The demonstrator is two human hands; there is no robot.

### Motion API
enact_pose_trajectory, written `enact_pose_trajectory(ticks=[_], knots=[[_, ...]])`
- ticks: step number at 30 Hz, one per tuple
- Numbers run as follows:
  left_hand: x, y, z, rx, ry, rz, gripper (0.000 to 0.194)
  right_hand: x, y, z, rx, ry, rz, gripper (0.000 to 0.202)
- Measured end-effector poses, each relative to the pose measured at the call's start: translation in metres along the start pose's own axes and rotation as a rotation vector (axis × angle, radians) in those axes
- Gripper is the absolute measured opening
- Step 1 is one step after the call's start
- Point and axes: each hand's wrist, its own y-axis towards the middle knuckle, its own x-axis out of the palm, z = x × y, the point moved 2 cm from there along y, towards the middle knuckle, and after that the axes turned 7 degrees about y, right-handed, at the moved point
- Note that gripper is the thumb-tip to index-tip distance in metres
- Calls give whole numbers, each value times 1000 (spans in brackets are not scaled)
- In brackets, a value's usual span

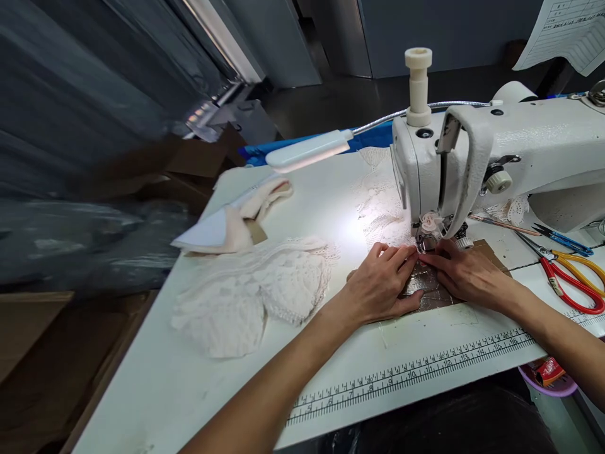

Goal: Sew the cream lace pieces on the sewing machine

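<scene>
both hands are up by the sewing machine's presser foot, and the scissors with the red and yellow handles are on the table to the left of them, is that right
Not quite: the head view shows the scissors on the table to the right of both hands, left and right, which are indeed by the presser foot.

On my right, scissors (574,277) with red and yellow handles are lying near blue snips (562,241) on the counter (155,378); a purple basket (558,388) is sitting below, and plastic wrapping (94,243) is gleaming leftward.

Lace pieces (293,284) lie left of the sewing machine (529,151), scissors (574,277) right of the hands (428,277).
</scene>
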Motion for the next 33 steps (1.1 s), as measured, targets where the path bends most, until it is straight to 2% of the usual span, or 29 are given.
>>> enact_pose_trajectory(ticks=[7, 10, 15, 18, 21, 24, 28, 33], knots=[[2, 2, -2, -23, 35, 8, 53, 6, -1, -4, 2, -110, 5, 41], [3, 2, -3, -24, 48, 15, 57, 3, -3, -5, 19, -89, 37, 42], [5, 3, -6, -46, 47, -2, 64, -9, -3, 7, 104, 210, 79, 32], [6, 3, -7, -52, 44, 4, 65, -14, 3, 20, 249, 392, 138, 36], [6, 3, -8, -48, 34, 25, 65, -15, 8, 27, 359, 460, 178, 37], [6, 3, -8, -59, 11, 11, 65, -13, 8, 25, 335, 463, 213, 38], [7, 3, -8, -87, -9, -32, 67, -7, -2, 19, 226, 461, 235, 39], [8, 2, -8, -141, -28, -57, 72, 3, -9, 18, 170, 333, 279, 30]])
